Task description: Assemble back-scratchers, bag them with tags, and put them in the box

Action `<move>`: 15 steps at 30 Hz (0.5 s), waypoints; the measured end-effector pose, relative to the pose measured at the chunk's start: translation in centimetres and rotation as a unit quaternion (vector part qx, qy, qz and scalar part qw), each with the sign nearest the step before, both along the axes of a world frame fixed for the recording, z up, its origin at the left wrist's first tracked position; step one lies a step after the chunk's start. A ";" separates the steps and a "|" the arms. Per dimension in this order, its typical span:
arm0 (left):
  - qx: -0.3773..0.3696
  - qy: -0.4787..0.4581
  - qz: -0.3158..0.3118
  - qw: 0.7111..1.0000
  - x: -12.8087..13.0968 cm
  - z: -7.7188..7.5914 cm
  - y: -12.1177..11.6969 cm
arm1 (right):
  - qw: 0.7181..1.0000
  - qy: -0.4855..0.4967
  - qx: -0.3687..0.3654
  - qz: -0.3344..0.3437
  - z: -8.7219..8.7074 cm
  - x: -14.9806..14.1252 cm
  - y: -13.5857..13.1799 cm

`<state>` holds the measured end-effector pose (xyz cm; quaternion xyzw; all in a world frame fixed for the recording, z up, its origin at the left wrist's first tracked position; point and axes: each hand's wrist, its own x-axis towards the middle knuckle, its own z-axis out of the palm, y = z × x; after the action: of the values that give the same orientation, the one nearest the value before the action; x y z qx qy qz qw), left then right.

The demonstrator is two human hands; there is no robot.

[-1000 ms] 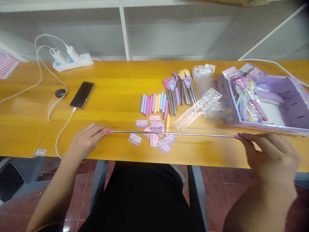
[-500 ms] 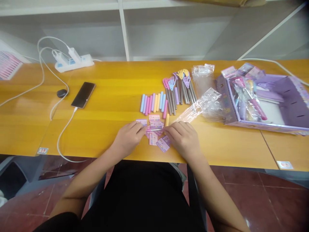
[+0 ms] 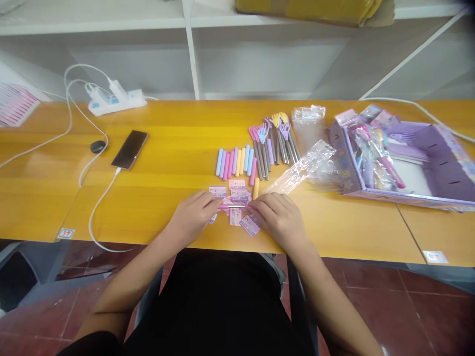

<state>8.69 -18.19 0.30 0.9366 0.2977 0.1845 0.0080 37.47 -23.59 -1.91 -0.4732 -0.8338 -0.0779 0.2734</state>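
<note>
Between my two hands a back scratcher with a thin metal rod lies level, just above a loose pile of printed cards. My left hand is closed on its pink left end. The fingers of my right hand pinch the other end, where a bit of pink shows; its shape is mostly hidden. Close to my right fingers is a yellow handle sleeve. Beyond the cards lies a row of coloured handle sleeves. Several back scratchers with hand-shaped heads and bare metal rods lie behind them.
Clear plastic bags lie right of the rods. A purple box at the right holds bagged back scratchers. At the left are a phone on a cable, a black mouse-like object and a power strip.
The view has tilted up slightly. My hands have drawn a little apart, and more of the back scratcher's pink left part and rod shows between them.
</note>
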 end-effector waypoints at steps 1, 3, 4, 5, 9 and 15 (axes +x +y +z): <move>-0.006 -0.004 0.002 1.000 -0.1 0.0 0.0 | 1.000 0.001 -0.002 0.002 0.0 0.1 0.0; -0.013 -0.010 0.003 1.000 -0.3 0.0 -0.2 | 1.000 0.003 -0.006 0.006 0.0 0.1 0.0; -0.014 -0.009 0.002 1.000 -0.4 0.0 -0.3 | 1.000 0.002 -0.009 0.007 0.0 0.0 0.0; -0.011 -0.006 -0.002 1.000 -0.3 0.0 -0.4 | 1.000 0.001 -0.012 0.007 0.1 -0.1 0.0; 0.035 0.015 -0.018 0.999 -0.1 0.4 -0.9 | 1.000 -0.015 -0.011 0.005 0.2 -0.9 -0.2; 0.093 0.033 0.000 0.995 -8.2 2.7 1.5 | 0.998 -0.034 -0.011 -0.050 -0.3 7.9 -2.2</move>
<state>0.47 -16.67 3.03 0.9390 0.2792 0.1802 -0.0889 45.39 -25.76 -2.24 -0.5144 -0.8187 -0.0988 0.2354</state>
